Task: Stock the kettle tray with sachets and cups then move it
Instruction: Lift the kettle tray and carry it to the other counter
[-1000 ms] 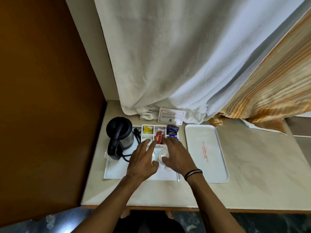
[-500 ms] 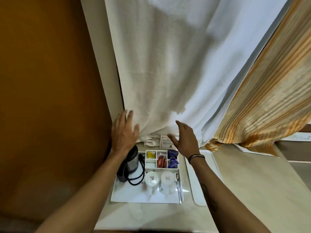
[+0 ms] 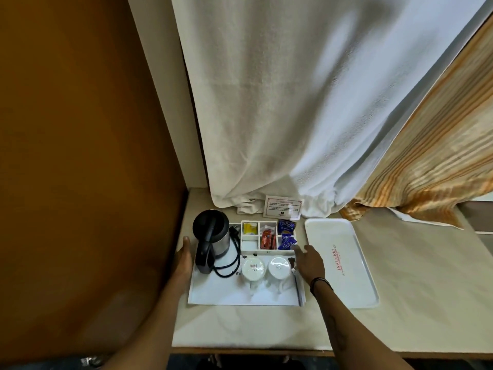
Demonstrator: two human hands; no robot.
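Note:
The white kettle tray (image 3: 226, 296) lies on the counter's left end. It carries a black and steel kettle (image 3: 212, 243) with its cord. A divided sachet box (image 3: 266, 237) holds yellow, red and blue sachets. Two white cups (image 3: 253, 267) (image 3: 278, 267) sit upside down, and a spoon (image 3: 295, 281) lies by the tray's right edge. My left hand (image 3: 184, 260) is pressed against the tray's left edge, fingers hidden beneath. My right hand (image 3: 309, 263) holds the right edge, thumb over the rim near the spoon.
A second white tray (image 3: 344, 263) with red lettering lies just right of my right hand. A printed card (image 3: 283, 206) leans at the back under the hanging white curtain (image 3: 280, 102). A striped orange curtain (image 3: 426, 166) hangs right. An orange wall (image 3: 80, 156) bounds the left.
Both hands came down from the curtain to the two side edges of the kettle tray. Before that they were over the cups. The view has tilted back down.

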